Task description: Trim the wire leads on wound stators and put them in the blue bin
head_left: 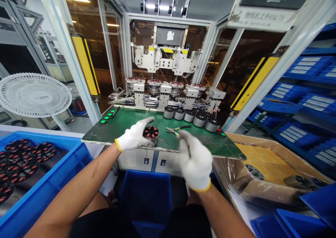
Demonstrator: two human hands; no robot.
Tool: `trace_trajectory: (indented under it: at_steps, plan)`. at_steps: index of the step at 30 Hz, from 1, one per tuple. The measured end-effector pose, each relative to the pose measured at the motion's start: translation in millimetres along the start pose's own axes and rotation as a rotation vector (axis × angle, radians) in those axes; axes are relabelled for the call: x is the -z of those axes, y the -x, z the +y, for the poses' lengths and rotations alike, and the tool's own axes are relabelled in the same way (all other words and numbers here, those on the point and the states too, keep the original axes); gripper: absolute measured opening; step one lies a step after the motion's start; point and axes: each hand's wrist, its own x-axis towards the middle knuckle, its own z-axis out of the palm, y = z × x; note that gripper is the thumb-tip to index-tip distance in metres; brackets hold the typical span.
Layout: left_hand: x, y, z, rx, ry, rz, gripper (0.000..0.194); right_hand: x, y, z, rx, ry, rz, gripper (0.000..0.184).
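Observation:
My left hand (133, 135), in a white glove with a yellow cuff, is curved around a wound motor stator (151, 132) at the front edge of the green worktop. Its thumb lies along the near side, and the index finger reaches past the far side. Copper windings show on the stator's top, and loose wire ends stick out. My gloved right hand (195, 157) hovers in front of the table edge, right of the stator, its fingers smeared by motion. Just beyond those fingertips lie cutting pliers (173, 130) with green and black handles, partly covered by the hand.
Several unwound stator cores (189, 116) line the back right of the worktop (126, 121). Behind stands a winding machine (165, 61) holding stators. A blue bin (76, 161) of wound stators is at left; a cardboard box (283, 154) with cores is at right.

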Motion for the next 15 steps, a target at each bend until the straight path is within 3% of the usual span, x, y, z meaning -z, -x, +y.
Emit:
trace_trajectory:
  at_steps: [2, 4, 5, 7, 11, 15]
  plan:
    - [-7.6, -5.7, -8.1, -0.046, 0.149, -0.117, 0.090, -3.8, 16.5, -24.9, 0.280, 0.004, -0.060, 0.051]
    - [-17.5, -11.0, -14.1, -0.064, 0.209, -0.106, 0.078, -15.7, 17.6, -46.8, 0.485, -0.002, -0.134, 0.050]
    - [-22.3, -13.0, -16.3, -0.053, 0.209, -0.070, 0.072, -23.1, 11.9, -53.2, 0.516, 0.022, -0.161, 0.052]
    - [-29.5, -14.9, -19.2, -0.040, 0.199, -0.012, 0.066, -37.4, -7.2, -55.0, 0.389, 0.103, -0.187, 0.053]
    - [-33.7, -13.9, -20.8, -0.060, 0.200, 0.007, 0.066, -54.2, -38.8, -37.8, -0.014, 0.195, -0.131, 0.049]
    - [-33.6, -14.1, -19.3, -0.019, 0.163, 0.022, 0.071, -56.5, -38.5, -32.4, -0.159, 0.197, -0.033, 0.045]
